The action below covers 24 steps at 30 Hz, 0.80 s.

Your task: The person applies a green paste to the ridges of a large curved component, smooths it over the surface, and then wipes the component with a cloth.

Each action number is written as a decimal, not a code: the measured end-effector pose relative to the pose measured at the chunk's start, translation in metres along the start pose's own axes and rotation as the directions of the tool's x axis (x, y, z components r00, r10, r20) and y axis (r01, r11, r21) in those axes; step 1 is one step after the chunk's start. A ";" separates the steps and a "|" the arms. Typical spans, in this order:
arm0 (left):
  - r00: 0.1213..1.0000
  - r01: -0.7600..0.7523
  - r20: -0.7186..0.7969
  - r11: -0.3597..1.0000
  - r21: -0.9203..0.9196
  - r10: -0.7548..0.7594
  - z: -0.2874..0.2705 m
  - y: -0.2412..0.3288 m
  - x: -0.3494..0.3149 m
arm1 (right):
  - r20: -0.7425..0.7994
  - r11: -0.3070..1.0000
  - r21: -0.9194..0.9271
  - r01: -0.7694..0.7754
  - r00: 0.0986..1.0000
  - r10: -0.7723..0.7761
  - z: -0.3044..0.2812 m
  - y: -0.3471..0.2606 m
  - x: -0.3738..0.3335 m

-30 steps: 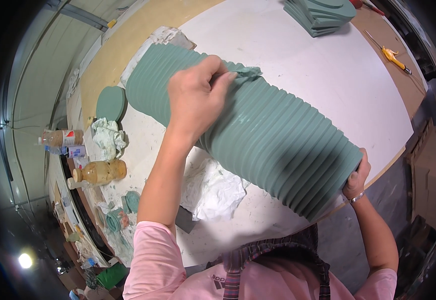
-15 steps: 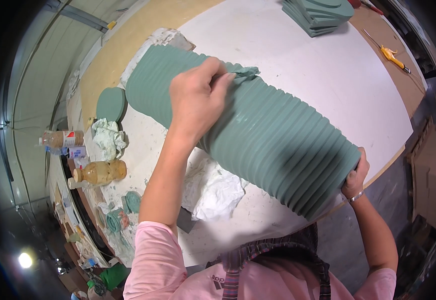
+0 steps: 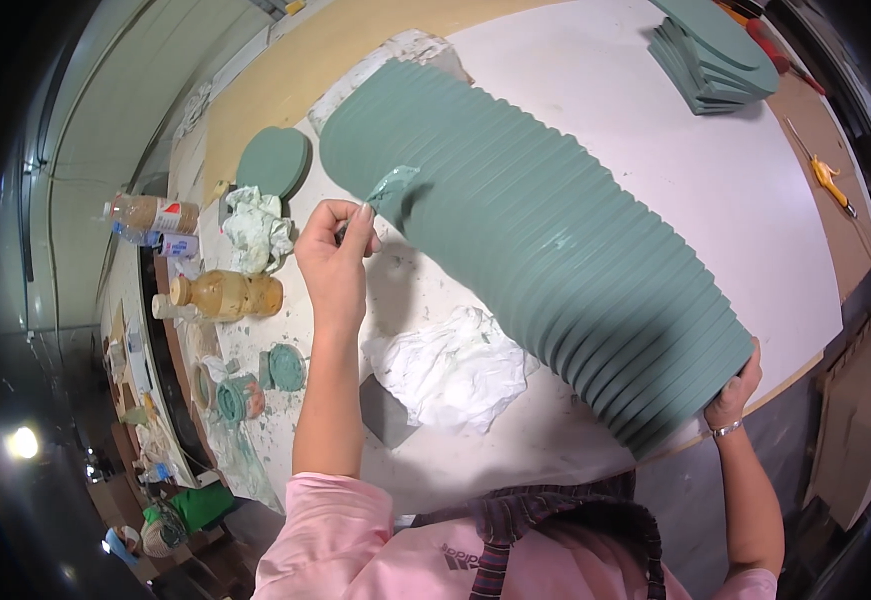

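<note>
Stacked green slabs (image 3: 556, 250) run from eleven to four o'clock across the white-topped table (image 3: 636, 130), lined up as one ridged block; I'd judge the lining-up done and the surface work partway, though how much is left I can't tell. Brown cartons (image 3: 856, 410) stand past its edge at four, a crumpled white cloth (image 3: 451, 370) lies at six, an amber bottle (image 3: 231, 295) at nine. The right hand (image 3: 739, 388) lies on the slabs' four o'clock end, fingers hidden, so whether it grips I can't tell; at ten the left hand (image 3: 336, 260) narrowly pinches a thin green scrap (image 3: 393, 190) against their side.
</note>
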State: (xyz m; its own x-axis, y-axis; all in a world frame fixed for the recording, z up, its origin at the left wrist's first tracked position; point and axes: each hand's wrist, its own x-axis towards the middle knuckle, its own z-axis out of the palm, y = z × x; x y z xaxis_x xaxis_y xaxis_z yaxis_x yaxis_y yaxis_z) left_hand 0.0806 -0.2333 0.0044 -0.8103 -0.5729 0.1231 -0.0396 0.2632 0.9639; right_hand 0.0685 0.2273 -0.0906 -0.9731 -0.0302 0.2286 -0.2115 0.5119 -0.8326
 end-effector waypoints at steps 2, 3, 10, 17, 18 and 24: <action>1.000 0.011 -0.002 0.999 -0.043 -0.012 -0.008 -0.009 -0.005 | -0.002 1.000 0.002 -0.004 1.000 0.004 0.001 -0.003 0.001; 1.000 0.014 -0.002 0.998 -0.054 -0.014 -0.011 -0.011 -0.008 | -0.019 1.000 0.001 -0.010 1.000 0.010 0.003 -0.006 0.002; 0.999 0.040 0.005 0.992 -0.119 -0.039 -0.014 -0.022 -0.019 | -0.062 0.999 0.016 -0.040 0.997 0.041 0.007 -0.009 0.002; 0.997 0.076 0.007 0.995 -0.065 -0.075 -0.017 -0.027 -0.029 | -0.057 0.999 0.027 -0.019 0.998 0.020 0.007 -0.004 0.000; 0.997 0.075 0.000 0.995 -0.068 -0.075 -0.017 -0.027 -0.030 | -0.059 1.000 0.026 -0.004 0.998 0.005 0.006 -0.001 -0.001; 0.995 0.101 -0.008 0.993 -0.060 -0.102 -0.023 -0.030 -0.036 | -0.040 1.000 0.020 -0.015 0.999 0.016 0.003 0.003 -0.003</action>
State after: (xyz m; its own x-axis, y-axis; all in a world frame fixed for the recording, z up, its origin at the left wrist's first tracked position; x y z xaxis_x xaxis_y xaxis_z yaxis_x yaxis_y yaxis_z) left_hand 0.1247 -0.2383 -0.0234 -0.7975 -0.6028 0.0260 -0.0862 0.1565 0.9839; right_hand 0.0700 0.2262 -0.0956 -0.9718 0.0120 0.2354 -0.1987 0.4950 -0.8458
